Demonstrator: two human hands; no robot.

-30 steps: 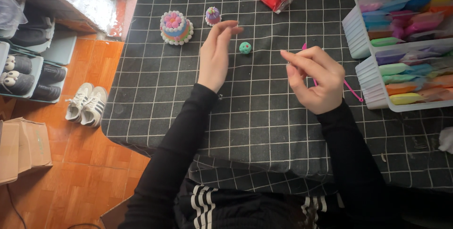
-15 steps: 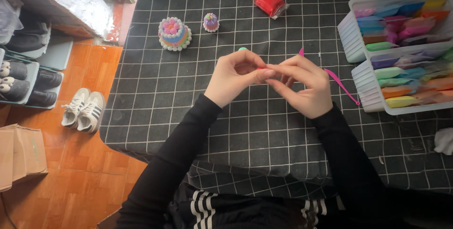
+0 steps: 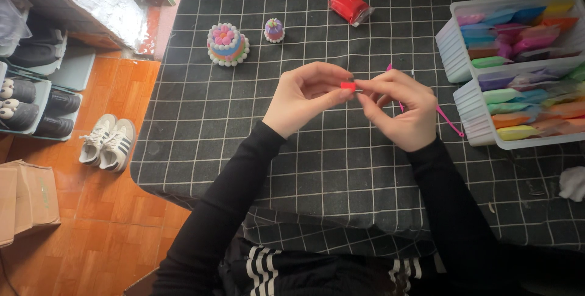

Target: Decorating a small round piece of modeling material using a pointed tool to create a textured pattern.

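Red clay (image 3: 348, 86) is pinched between the left hand (image 3: 304, 98) and right hand (image 3: 399, 108), above the checked cloth (image 3: 201, 119). It seems to be getting shaped. Soft, careful squeezing is needed next.

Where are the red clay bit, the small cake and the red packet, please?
red clay bit (image 3: 348, 86): head view, its middle, pinched between the fingertips of both hands.
small cake (image 3: 227, 44): head view, its decorated top.
red packet (image 3: 350, 6): head view, centre of the wrapper.
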